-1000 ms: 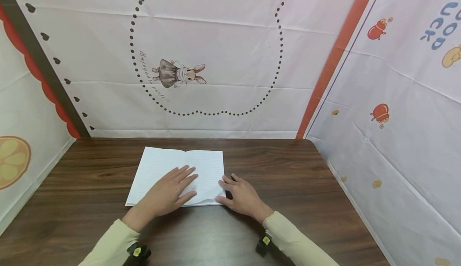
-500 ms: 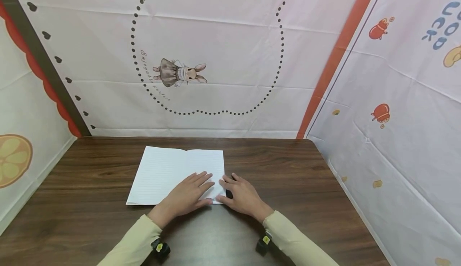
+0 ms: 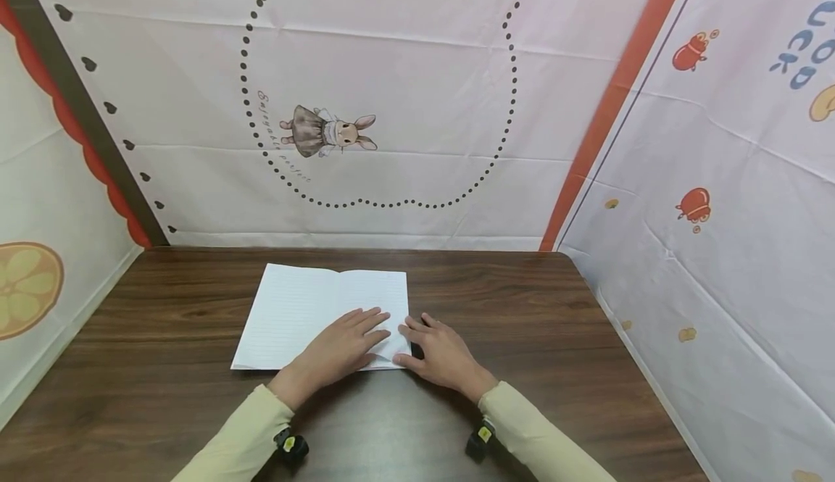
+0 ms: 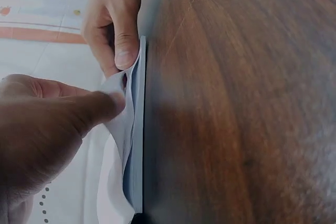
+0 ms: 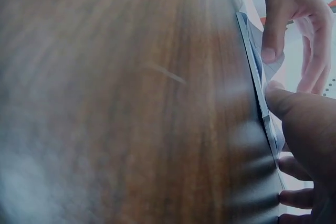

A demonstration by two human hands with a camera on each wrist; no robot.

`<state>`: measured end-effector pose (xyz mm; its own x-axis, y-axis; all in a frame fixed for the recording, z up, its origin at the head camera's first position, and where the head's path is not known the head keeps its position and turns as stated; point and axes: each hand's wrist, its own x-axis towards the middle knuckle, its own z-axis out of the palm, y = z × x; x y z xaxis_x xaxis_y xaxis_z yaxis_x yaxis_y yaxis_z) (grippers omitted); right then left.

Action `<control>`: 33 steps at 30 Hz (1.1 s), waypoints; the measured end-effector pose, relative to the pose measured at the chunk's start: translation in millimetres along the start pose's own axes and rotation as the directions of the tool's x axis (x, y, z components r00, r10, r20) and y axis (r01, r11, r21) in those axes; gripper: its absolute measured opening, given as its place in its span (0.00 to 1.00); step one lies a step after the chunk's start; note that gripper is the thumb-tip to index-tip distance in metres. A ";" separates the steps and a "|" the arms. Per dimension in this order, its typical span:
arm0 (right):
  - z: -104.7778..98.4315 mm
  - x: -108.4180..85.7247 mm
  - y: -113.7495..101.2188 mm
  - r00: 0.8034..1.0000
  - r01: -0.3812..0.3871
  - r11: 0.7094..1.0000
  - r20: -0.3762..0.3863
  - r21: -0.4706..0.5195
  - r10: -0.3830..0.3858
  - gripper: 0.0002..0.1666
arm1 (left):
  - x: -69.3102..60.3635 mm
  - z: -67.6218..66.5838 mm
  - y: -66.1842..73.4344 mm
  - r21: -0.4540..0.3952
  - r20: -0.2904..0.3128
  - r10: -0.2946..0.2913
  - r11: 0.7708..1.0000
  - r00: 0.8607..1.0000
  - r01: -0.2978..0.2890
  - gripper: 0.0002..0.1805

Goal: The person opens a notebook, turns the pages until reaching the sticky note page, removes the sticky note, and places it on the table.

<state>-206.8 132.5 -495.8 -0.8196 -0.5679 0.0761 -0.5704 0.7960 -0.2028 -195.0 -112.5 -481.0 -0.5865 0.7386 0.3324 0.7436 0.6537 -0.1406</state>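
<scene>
An open notebook (image 3: pixel 287 319) with white lined pages lies on the dark wooden table. My left hand (image 3: pixel 339 348) rests on the lower part of its right page, fingers stretched toward the right edge. At that right edge my right hand (image 3: pixel 445 357) touches the notebook, with fingers spread and thumb on the lower corner. Between the hands the page is creased and slightly raised. In the left wrist view, my left thumb (image 4: pixel 107 106) touches the lifted page (image 4: pixel 116 124) near the right thumb (image 4: pixel 125 51). The right wrist view shows both thumbs close together at the notebook's near edge (image 5: pixel 256 85).
The wooden tabletop (image 3: pixel 522 301) extends around the notebook. A white printed cloth (image 3: pixel 417 105) hangs behind the far edge, and another cloth (image 3: pixel 750 264) hangs along the right side. Small black cameras sit on both wrists, the left wrist camera (image 3: pixel 292 449) over the table.
My left hand has slid right across the page toward the right hand, then stayed about there. The right hand has kept its place at the notebook's edge.
</scene>
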 end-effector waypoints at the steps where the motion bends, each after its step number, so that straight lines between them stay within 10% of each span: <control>1: -0.1 -0.1 0.0 1.000 -0.002 1.000 0.002 0.001 0.002 0.40 | 0.6 0.1 0.7 0.005 -0.002 -0.005 1.000 1.000 0.005 0.25; 9: 0.6 1.1 0.6 1.000 0.007 1.000 -0.001 -0.004 -0.007 0.40 | 8.3 14.9 10.8 0.091 0.063 -0.079 0.993 0.995 0.073 0.27; 21: 1.6 -0.1 0.7 0.999 -0.019 1.000 -0.032 0.011 0.019 0.49 | 3.5 15.4 8.1 0.115 -0.034 -0.183 0.976 0.983 0.185 0.20; 33: 0.3 -0.8 1.8 1.000 0.018 1.000 -0.008 0.013 -0.018 0.41 | -13.1 -12.5 -8.3 -0.025 -0.273 -0.353 0.933 0.895 0.360 0.22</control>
<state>-207.1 134.4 -496.5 -0.8097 -0.5802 0.0877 -0.5841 0.7828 -0.2144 -189.4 -129.7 -472.5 -0.6997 0.3858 0.6013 0.4908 0.8712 0.0122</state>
